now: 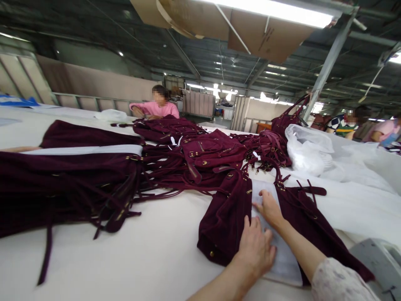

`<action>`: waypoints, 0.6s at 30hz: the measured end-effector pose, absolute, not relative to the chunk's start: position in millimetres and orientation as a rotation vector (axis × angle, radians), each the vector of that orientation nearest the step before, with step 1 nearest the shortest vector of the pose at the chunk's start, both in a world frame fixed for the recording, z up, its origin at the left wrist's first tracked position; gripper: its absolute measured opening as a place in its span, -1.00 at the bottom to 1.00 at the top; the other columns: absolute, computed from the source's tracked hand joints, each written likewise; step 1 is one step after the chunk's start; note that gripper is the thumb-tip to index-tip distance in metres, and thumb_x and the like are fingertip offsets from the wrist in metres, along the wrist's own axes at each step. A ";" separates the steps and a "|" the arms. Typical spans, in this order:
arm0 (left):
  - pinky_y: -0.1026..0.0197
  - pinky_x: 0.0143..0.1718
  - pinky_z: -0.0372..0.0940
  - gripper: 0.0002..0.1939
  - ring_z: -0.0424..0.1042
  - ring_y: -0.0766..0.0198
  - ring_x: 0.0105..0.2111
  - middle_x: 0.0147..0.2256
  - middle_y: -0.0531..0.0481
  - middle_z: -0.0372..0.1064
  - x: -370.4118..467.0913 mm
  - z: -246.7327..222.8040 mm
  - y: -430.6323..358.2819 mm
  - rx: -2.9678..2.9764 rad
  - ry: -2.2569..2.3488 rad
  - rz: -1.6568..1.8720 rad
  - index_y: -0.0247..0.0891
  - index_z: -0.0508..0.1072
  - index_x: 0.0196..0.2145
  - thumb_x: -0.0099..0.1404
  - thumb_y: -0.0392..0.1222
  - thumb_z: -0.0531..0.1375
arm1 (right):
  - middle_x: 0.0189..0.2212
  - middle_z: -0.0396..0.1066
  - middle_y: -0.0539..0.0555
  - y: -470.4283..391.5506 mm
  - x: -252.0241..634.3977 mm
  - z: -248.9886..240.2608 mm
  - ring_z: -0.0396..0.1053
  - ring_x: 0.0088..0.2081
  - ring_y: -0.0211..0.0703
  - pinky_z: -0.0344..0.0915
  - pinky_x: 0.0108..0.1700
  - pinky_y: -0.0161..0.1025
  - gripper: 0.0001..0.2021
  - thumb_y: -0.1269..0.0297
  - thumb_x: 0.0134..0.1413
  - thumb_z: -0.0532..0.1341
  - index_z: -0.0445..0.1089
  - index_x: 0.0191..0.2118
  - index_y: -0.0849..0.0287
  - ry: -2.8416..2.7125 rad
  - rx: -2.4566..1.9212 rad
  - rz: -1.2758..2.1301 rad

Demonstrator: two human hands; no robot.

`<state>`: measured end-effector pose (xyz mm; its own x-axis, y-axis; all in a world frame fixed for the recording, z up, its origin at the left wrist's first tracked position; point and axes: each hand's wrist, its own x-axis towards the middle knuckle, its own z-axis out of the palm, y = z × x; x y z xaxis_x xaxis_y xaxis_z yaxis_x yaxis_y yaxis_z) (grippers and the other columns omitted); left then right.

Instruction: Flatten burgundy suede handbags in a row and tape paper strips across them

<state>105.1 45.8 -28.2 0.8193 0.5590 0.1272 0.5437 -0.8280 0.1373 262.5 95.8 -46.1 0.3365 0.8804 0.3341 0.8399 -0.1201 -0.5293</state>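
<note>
A maroon fabric bag [224, 223] with brass studs lies in front of me, with a pale grey-white sheet [286, 265] beside it. More maroon fabric [308, 228] with straps lies right of the sheet. My left hand [257, 248] rests over the line where bag and sheet meet, its fingers apart. Farther up the sheet, my right hand [270, 207] lies with fingers extended toward the bag's edge. Neither hand shows a thing gripped in it. What lies under my left palm is hidden.
A stack of maroon bags [69, 184] with dangling straps fills the left side. More bags [216, 152] are heaped mid-table. Clear plastic [308, 148] sits at right, and a grey object [377, 265] at lower right. A person in pink [159, 108] works across the table.
</note>
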 end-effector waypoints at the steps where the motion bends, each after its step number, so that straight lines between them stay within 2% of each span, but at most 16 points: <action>1: -0.26 0.21 -0.11 -0.51 0.12 -0.14 0.16 0.10 -0.36 0.25 104.6 -27.9 45.0 2.906 0.872 0.245 -0.31 0.41 0.01 0.31 0.07 -0.01 | -0.19 0.28 0.18 91.6 253.5 -40.3 0.31 -0.19 -0.01 0.25 -0.16 -0.15 -0.74 0.19 0.08 0.19 0.26 -0.12 0.16 -1.510 -1.935 0.052; 4: -0.28 0.21 -0.10 -0.46 0.11 -0.15 0.17 0.13 -0.32 0.23 103.3 -25.1 41.1 2.924 0.814 0.279 -0.31 0.33 0.12 0.33 0.08 -0.03 | -0.20 0.33 0.15 64.3 228.6 -20.9 0.32 -0.19 -0.02 0.23 -0.12 -0.14 -0.84 0.19 0.21 0.06 0.30 -0.19 0.10 -1.593 -1.782 0.070; 6: -0.26 0.19 -0.05 -0.45 0.13 -0.14 0.15 0.12 -0.32 0.24 98.4 -17.2 39.5 2.949 0.758 0.310 -0.34 0.32 0.12 0.32 0.06 0.00 | -0.27 0.37 0.11 35.7 219.0 -12.2 0.34 -0.23 -0.05 0.24 -0.13 -0.17 -0.81 0.17 0.24 0.01 0.32 -0.27 0.07 -1.603 -1.688 0.154; 10: 0.01 0.06 0.18 -0.71 0.37 0.09 -0.11 -0.20 -0.15 0.45 61.0 17.9 51.0 2.918 0.623 0.392 -0.28 0.50 -0.22 0.32 -0.09 0.04 | -0.35 0.41 0.09 -19.4 214.2 -7.6 0.36 -0.30 -0.08 0.28 -0.23 -0.21 -0.78 0.12 0.24 0.02 0.36 -0.30 0.05 -1.564 -1.673 0.321; 12: 0.11 0.02 0.20 -0.74 0.35 0.17 -0.12 -0.21 -0.09 0.43 30.5 35.6 66.7 2.776 0.781 0.684 -0.24 0.47 -0.28 0.35 -0.14 0.00 | -0.33 0.42 0.09 -34.6 207.5 -7.1 0.37 -0.30 -0.08 0.30 -0.23 -0.20 -0.76 0.11 0.24 0.02 0.37 -0.29 0.05 -1.622 -1.660 0.325; 15: 0.06 0.03 0.17 -0.75 0.32 0.12 -0.08 -0.14 -0.15 0.39 -12.1 43.9 94.0 2.432 1.235 1.007 -0.27 0.41 -0.19 0.33 -0.14 0.00 | -0.14 0.41 0.14 -36.3 177.0 -4.3 0.37 -0.12 -0.05 0.31 -0.06 -0.15 -0.73 0.11 0.22 0.04 0.38 -0.11 0.10 -1.772 -1.582 0.221; 18: 0.04 0.03 0.17 -0.67 0.33 0.08 -0.07 -0.13 -0.17 0.40 -36.5 28.3 109.5 2.039 1.340 1.007 -0.29 0.40 -0.15 0.32 -0.05 -0.01 | 0.13 0.23 0.28 -18.8 128.7 -1.2 0.22 0.12 0.09 0.22 0.11 -0.05 -0.40 0.06 0.10 0.16 0.17 0.20 0.26 -1.845 -1.604 0.011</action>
<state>-36.5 109.5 28.3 0.2430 0.9195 0.3089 0.5526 -0.3929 0.7350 128.7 -18.8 -1.2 -0.0062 0.8778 0.4790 0.8721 0.2391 -0.4269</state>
